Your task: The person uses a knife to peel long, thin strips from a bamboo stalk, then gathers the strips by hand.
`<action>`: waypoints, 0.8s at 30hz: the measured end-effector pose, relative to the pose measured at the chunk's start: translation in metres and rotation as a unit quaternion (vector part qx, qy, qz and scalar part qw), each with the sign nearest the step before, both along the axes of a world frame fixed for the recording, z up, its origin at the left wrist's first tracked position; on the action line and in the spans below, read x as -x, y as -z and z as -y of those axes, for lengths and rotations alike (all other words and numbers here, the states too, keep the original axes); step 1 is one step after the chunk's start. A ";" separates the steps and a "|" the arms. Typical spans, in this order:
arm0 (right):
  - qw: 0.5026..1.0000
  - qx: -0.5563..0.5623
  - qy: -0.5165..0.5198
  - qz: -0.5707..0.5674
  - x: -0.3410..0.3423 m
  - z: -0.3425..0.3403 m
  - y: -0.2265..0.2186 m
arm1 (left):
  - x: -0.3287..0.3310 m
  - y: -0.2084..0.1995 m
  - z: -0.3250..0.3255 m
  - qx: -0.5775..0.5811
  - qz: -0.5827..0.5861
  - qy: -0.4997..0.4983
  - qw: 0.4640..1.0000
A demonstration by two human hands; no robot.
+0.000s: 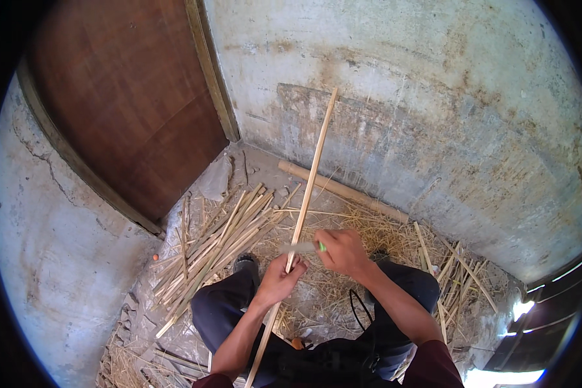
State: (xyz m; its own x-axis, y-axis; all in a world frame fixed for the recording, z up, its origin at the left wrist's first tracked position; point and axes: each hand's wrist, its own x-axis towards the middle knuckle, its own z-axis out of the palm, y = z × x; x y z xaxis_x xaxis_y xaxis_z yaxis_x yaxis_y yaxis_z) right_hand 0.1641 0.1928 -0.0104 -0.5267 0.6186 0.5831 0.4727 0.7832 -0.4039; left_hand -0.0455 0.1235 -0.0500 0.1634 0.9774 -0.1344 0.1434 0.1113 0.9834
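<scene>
A long pale bamboo strip (312,174) slants from between my legs up toward the wall. My left hand (279,279) is closed around it, a little below its middle. In my right hand (344,252) is a knife, gripped by its green handle, of which only a bit shows. The knife's grey blade (297,247) points left and lies across the strip, just above my left hand. The blade is slightly blurred, and I cannot tell how deep its edge sits in the bamboo.
A pile of split bamboo strips (220,239) lies to the left, and more sticks (462,278) lie at the right. A bamboo pole (349,192) runs along the foot of the stained wall (420,97). Shavings (323,291) cover the floor. A brown door (129,90) stands at the back left.
</scene>
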 end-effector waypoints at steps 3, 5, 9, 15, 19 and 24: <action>0.998 0.011 0.050 0.024 0.002 -0.002 0.011 | -0.009 0.003 0.001 -0.120 0.001 -0.035 0.992; 0.994 0.014 0.092 0.050 0.006 -0.011 0.021 | -0.008 -0.007 0.000 -0.078 -0.089 -0.019 0.993; 0.987 0.028 0.137 0.077 0.007 -0.010 0.020 | -0.006 -0.014 0.004 -0.091 -0.080 -0.014 0.993; 0.990 -0.002 0.131 0.061 -0.001 -0.019 0.026 | -0.010 -0.007 0.006 -0.083 -0.078 -0.006 0.993; 0.984 0.098 0.127 0.081 -0.002 -0.016 0.009 | -0.009 0.001 0.005 -0.102 -0.102 -0.005 0.989; 0.987 0.094 0.102 0.080 -0.005 -0.022 0.030 | -0.014 -0.003 0.004 -0.103 -0.133 -0.010 0.986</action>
